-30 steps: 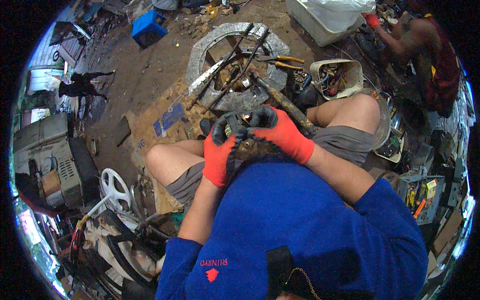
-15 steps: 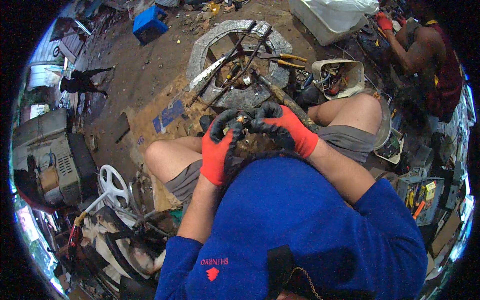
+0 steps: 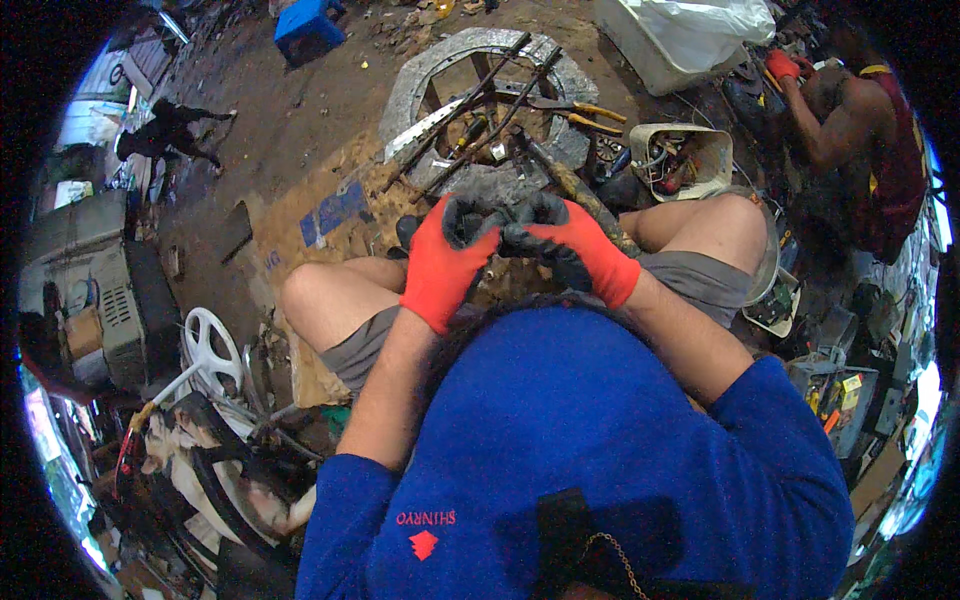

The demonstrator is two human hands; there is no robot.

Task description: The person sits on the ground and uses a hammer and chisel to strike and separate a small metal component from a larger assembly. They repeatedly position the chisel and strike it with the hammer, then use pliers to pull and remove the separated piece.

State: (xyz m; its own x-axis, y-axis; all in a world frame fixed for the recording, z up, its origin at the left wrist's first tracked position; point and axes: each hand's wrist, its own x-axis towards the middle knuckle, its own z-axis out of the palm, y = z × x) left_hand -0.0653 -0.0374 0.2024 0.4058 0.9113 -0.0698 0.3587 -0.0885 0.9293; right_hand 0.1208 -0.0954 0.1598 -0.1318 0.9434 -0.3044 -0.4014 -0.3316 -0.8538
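Observation:
My left hand [image 3: 452,255] and my right hand [image 3: 578,246] wear red gloves with black-coated fingers. Both are closed and meet fingertip to fingertip over my lap. What they pinch, if anything, is small and hidden by the fingers. Just beyond them lies a grey, many-sided ring-shaped frame [image 3: 403,110]. Two dark rods [image 3: 480,90] lie across it, along with a screwdriver [image 3: 471,134] and pliers with yellow handles [image 3: 597,118]. A thick, dirty bar [image 3: 572,183] slants from the frame towards my right knee.
To the right stand a pale bin [image 3: 727,150] of scrap and a grey toolbox [image 3: 838,400]. A co-worker [image 3: 868,130] in red gloves sits far right, near a large white tub [image 3: 655,60]. Far left are a blue stool [image 3: 308,32], a black dog [image 3: 170,133] and a white wheel [image 3: 213,350].
My left hand has turned and its fingers have curled in closer to the right. A small metallic piece that showed between the fingertips is now hidden. The black dog has shifted its stance.

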